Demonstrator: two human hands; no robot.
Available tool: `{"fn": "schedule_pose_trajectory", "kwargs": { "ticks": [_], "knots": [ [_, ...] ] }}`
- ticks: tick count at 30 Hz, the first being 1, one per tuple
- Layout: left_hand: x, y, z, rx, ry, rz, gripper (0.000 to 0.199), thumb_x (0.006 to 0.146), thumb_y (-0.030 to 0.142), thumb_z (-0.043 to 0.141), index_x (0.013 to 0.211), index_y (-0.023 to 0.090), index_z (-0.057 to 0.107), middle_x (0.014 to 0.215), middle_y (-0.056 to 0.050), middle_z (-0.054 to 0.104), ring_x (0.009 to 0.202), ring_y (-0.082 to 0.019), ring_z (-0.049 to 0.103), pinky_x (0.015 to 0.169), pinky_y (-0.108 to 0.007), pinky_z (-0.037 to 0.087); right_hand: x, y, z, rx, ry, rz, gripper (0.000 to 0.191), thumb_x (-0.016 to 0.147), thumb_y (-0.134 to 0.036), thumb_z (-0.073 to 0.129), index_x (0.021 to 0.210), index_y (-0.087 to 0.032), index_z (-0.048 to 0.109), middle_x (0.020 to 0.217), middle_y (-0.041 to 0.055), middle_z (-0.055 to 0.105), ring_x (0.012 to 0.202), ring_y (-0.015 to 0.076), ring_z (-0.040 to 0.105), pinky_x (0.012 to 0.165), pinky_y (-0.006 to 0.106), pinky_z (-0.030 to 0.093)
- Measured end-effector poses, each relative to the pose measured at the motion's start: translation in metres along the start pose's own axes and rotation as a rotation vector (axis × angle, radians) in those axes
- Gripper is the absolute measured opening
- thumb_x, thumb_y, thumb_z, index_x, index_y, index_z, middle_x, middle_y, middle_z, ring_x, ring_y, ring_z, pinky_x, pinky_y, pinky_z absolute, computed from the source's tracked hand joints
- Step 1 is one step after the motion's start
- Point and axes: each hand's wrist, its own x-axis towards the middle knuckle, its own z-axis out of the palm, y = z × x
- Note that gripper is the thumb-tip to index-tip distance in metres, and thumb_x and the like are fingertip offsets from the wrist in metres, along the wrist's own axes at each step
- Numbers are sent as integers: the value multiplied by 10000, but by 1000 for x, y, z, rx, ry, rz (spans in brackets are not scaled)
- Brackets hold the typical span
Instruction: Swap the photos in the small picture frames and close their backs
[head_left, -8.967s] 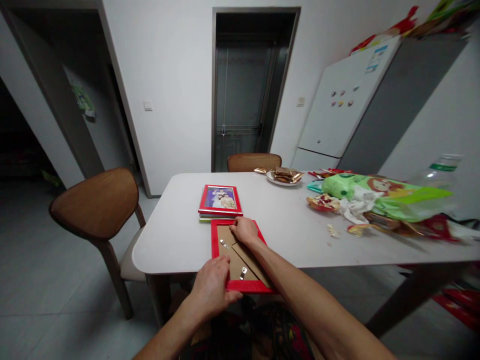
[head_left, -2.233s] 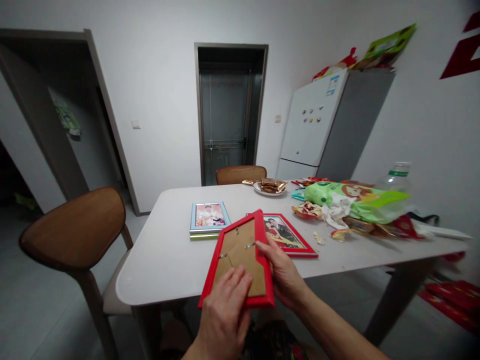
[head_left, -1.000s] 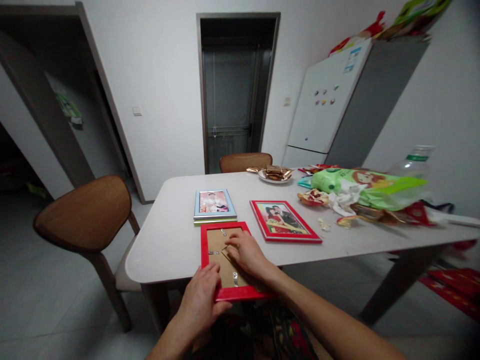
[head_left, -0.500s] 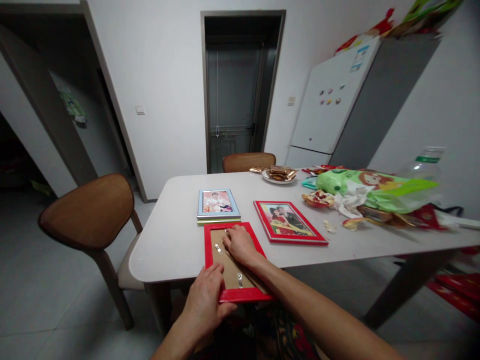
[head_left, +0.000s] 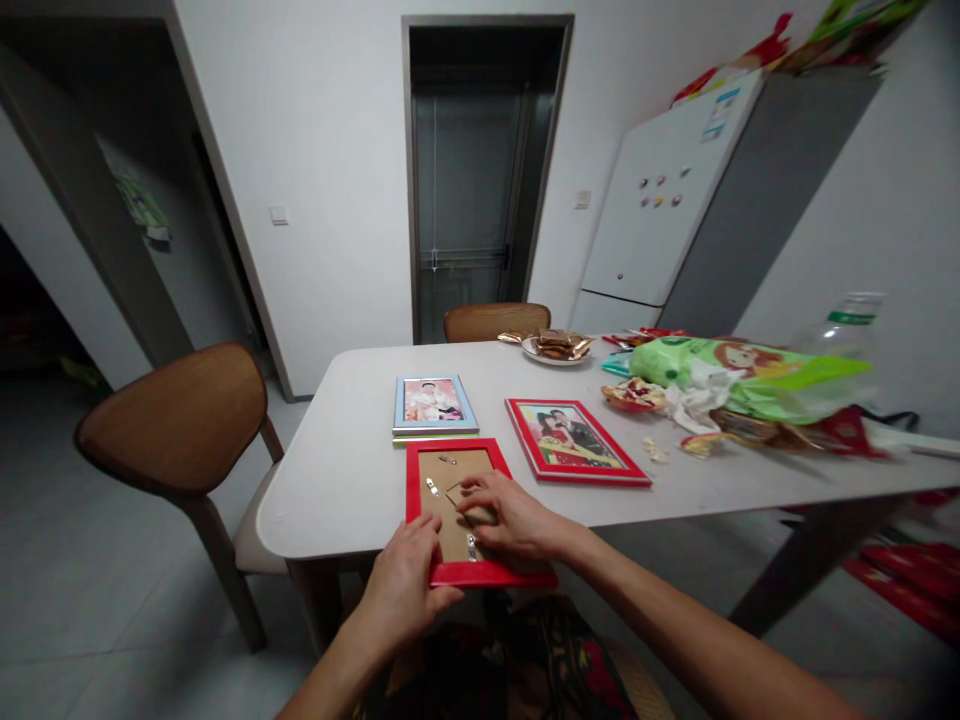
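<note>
A red picture frame (head_left: 491, 572) lies face down at the table's front edge, its brown backing board (head_left: 454, 462) facing up. Small metal clips (head_left: 433, 488) sit on the backing. My left hand (head_left: 409, 570) is closed around the frame's lower left edge, thumb below and fingers on top. Over the middle of the backing is my right hand (head_left: 510, 515), fingers bent and thumb apart from the forefinger. A thin angular edge shows by its fingertips; I cannot make out what it is. My right hand hides the backing's right side.
A blue picture frame (head_left: 471, 405) lies stacked behind, and another red frame (head_left: 529, 455) lies face up to the right. Further right are a plate of wrapped snacks (head_left: 556, 348), an opened pomegranate (head_left: 634, 395), tissue and a green bag (head_left: 679, 358). A wooden chair (head_left: 176, 420) stands left.
My right hand has moved from the upper part of the backing down toward its middle, uncovering the top clip, and its fingers have spread. My left hand keeps its hold on the frame.
</note>
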Motion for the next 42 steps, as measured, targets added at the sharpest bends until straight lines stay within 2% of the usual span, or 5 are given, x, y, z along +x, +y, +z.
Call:
{"fn": "schedule_pose_trajectory", "kwargs": {
  "ticks": [6, 23, 28, 34, 42],
  "knots": [
    [3, 1, 2, 9, -1, -19, 334, 522, 230, 704, 822, 158, 577, 1231, -124, 465, 1160, -250, 383, 969, -391, 304, -16, -12, 8, 42, 17, -24, 130, 665, -251, 579, 752, -239, 674, 1061, 42, 512, 1009, 198, 442, 890, 349, 306],
    [2, 4, -3, -297, 105, -59, 619, 577, 181, 641, 1149, 161, 405, 1347, -139, 280, 1208, -239, 315, 991, -396, 272, 5, -10, -4, -64, 174, 307, 437, 589, -197, 557, 1025, -172, 580, 967, 78, 590, 886, 189, 515, 782, 268, 374],
    [25, 2, -14, -699, 283, -185, 437, 724, 250, 486, 1132, 151, 365, 1088, -110, 550, 1003, -205, 530, 869, -374, 407, 14, -31, -17, -23, 269, 244, 432, 590, -206, 571, 1019, -158, 584, 985, 85, 587, 913, 191, 507, 810, 282, 374],
    [20, -30, -40, -1181, 353, -360, 481, 675, 228, 546, 1111, 180, 348, 756, -3, 632, 621, -155, 622, 588, -283, 492, 4, -20, -21, 34, 341, 248, 364, 721, -323, 498, 1038, -153, 558, 990, 85, 587, 879, 169, 528, 778, 273, 386],
    [-21, -92, -72, -912, 434, -571, 404, 659, 193, 563, 1041, 186, 433, 667, 19, 619, 532, -115, 588, 495, -205, 442, -20, 30, -3, -180, 217, 568, 431, 670, -232, 487, 1088, -128, 506, 945, 119, 611, 829, 210, 561, 696, 273, 380]
  ]
}}
